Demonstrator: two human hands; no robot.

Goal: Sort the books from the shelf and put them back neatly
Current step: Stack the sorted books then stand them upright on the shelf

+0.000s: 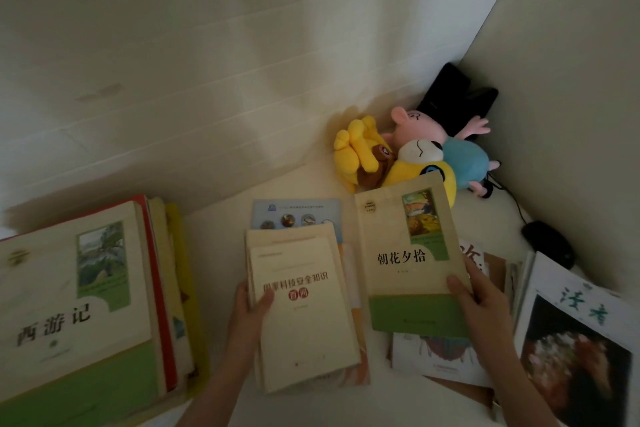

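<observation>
White desktop [218,246]: left hand [246,305] thumb-clamps middle stack [306,326], presumably steadying it; right hand [485,302] pinches green-banded book [410,253] right of it, likely mid-sort.

A stack of books [76,305] lies on the worktop [221,236] left of the left hand [247,305], which grips the middle stack [308,322]. The right hand [485,305] holds a book [408,253] over a loose pile [436,357]; a large book [571,350] lies to its right, a computer mouse [547,248] and plush toys [408,152] beyond it.

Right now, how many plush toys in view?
3, in the far corner: yellow plush left, pink pig right, white-faced yellow plush in front, partly behind the held book. Others may be hidden.
</observation>
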